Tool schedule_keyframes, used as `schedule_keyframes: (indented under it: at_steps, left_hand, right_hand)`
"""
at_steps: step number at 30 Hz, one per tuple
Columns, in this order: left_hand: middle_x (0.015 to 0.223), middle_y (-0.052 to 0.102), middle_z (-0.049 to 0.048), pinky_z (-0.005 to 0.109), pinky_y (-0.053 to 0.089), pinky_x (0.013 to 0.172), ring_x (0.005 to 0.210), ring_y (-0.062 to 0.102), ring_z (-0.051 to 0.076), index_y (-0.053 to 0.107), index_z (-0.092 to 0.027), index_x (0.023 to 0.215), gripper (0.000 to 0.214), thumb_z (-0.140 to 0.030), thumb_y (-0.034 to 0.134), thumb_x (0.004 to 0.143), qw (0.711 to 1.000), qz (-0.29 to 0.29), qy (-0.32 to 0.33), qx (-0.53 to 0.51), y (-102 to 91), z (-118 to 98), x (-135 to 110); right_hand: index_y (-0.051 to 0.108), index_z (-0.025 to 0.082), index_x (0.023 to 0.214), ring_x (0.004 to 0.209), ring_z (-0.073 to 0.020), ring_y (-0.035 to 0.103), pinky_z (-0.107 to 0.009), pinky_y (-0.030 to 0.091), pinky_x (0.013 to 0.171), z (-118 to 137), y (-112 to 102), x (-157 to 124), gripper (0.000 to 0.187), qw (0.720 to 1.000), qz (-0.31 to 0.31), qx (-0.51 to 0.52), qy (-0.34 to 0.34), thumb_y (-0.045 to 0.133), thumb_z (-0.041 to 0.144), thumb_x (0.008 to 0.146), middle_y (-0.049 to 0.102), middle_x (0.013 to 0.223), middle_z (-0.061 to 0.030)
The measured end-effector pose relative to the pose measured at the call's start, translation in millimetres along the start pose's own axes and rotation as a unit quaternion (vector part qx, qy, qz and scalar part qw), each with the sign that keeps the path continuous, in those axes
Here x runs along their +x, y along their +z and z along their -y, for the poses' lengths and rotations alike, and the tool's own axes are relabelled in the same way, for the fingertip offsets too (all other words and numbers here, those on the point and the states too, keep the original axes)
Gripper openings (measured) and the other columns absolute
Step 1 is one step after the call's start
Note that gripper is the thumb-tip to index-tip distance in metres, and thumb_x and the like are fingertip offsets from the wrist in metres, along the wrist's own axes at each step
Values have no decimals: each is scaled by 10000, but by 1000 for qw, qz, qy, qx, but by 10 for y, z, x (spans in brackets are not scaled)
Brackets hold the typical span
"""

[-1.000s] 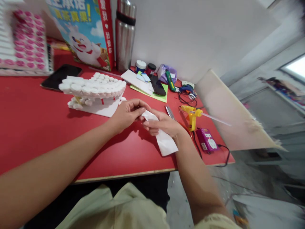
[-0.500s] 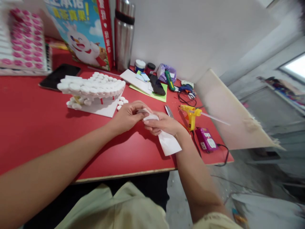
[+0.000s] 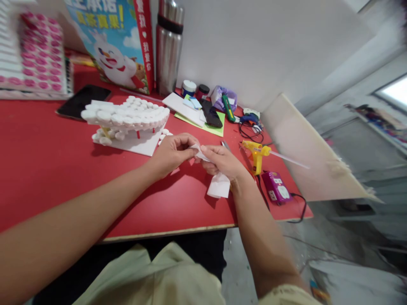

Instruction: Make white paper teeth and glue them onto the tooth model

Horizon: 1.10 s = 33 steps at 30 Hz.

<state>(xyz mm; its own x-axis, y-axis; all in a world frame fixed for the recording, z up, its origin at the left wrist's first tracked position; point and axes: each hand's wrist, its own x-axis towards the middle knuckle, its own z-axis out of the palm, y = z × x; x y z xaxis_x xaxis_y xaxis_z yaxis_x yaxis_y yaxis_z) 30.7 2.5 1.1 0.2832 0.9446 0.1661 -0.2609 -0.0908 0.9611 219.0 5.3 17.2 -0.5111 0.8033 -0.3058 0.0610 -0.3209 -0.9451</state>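
Between my hands is a strip of thin white paper [image 3: 219, 185], crumpled where the fingers press it. My left hand [image 3: 173, 153] pinches its far end between thumb and fingertips. Wrapped round its middle, my right hand [image 3: 222, 162] has the thumb on top, and the loose end hangs below the palm. Left of my hands a model covered in white pebble-like pieces [image 3: 125, 115] stands on a white board [image 3: 143, 146]. A few loose white pieces [image 3: 164, 134] lie by my left knuckles, partly hidden.
Right of my hands are a yellow glue gun [image 3: 256, 154] with a clear stick and a purple power socket [image 3: 276, 187]. Along the wall stand a steel flask [image 3: 169, 55], small jars [image 3: 188, 88] and a printed box [image 3: 117, 51]. A phone [image 3: 83, 101] lies behind the model.
The paper's hanging end has swung left and looks shorter, more bunched in my fingers. My right hand has turned slightly. The whole view has shifted a little.
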Motion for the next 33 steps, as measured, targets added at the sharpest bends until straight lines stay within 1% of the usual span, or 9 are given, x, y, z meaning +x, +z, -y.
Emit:
schedule_keyframes:
  at_steps: [5, 11, 14, 21, 24, 26, 28, 30, 33]
  left_hand:
    - [778, 682, 19, 242, 484, 624, 635, 600, 107, 691, -146, 859, 183, -216, 801, 730, 997, -18, -48, -52, -29, 42, 20]
    - [719, 652, -7, 213, 408, 482, 547, 596, 111, 618, -180, 1016, 321, -397, 770, 835, 992, 40, -107, -47, -15, 38, 17]
    - [681, 631, -24, 198, 324, 414, 451, 501, 69, 612, -178, 944, 331, -426, 801, 834, 995, 52, -89, 15, -10, 34, 8]
    - [558, 592, -34, 213, 341, 468, 451, 476, 81, 646, -173, 881, 156, -302, 732, 884, 998, 55, -31, 24, -30, 9, -4]
    - [558, 568, -43, 230, 370, 510, 475, 484, 93, 648, -176, 871, 116, -277, 704, 886, 997, 63, -11, 46, -44, 0, -2]
    - [622, 594, -28, 248, 408, 569, 542, 518, 107, 662, -173, 856, 96, -260, 690, 884, 993, 59, 24, 103, -61, -10, 4]
    - [721, 641, 1, 269, 450, 668, 659, 572, 130, 681, -168, 829, 83, -238, 681, 875, 981, 48, 74, 170, -81, -18, 12]
    - [810, 670, 27, 289, 467, 750, 761, 610, 151, 694, -166, 809, 81, -222, 675, 864, 971, 42, 111, 209, -98, -17, 21]
    - [827, 674, 38, 297, 475, 735, 762, 621, 162, 687, -172, 799, 88, -242, 674, 852, 972, 43, 109, 202, -106, 4, 30]
  right_hand:
    - [641, 165, 818, 430, -33, 193, -172, 156, 391, -9, -3, -2, 450, 999, -19, -18, -35, 816, 579, 829, 294, 510, 128]
    - [611, 179, 774, 428, -42, 210, -192, 154, 394, -9, -21, -2, 482, 996, -34, -60, -58, 802, 619, 817, 317, 501, 119]
    - [598, 184, 754, 431, -46, 228, -197, 158, 400, -2, -23, -7, 500, 993, -33, -90, -66, 787, 642, 821, 322, 496, 114]
    - [618, 173, 780, 378, -29, 248, -166, 179, 371, 11, -72, -70, 430, 999, -6, -33, -27, 803, 554, 853, 377, 469, 115]
    - [660, 157, 827, 363, -62, 447, -176, 324, 354, 13, -107, -91, 406, 1000, 23, -1, 0, 825, 527, 838, 598, 543, 37]
    - [676, 144, 834, 484, -147, 650, -242, 520, 449, 14, -114, -81, 463, 999, 40, 26, 13, 834, 579, 806, 711, 657, -39]
    - [677, 138, 821, 592, -209, 727, -315, 612, 549, 14, -105, -55, 533, 997, 48, 54, 23, 826, 648, 777, 741, 712, -77]
    - [677, 134, 831, 554, -179, 684, -292, 582, 509, 14, -86, -26, 532, 996, 40, 72, 25, 833, 639, 776, 732, 707, -71]
    - [655, 138, 827, 433, -69, 483, -184, 372, 390, 10, -73, -5, 450, 995, 33, 89, 24, 889, 518, 767, 656, 633, -7]
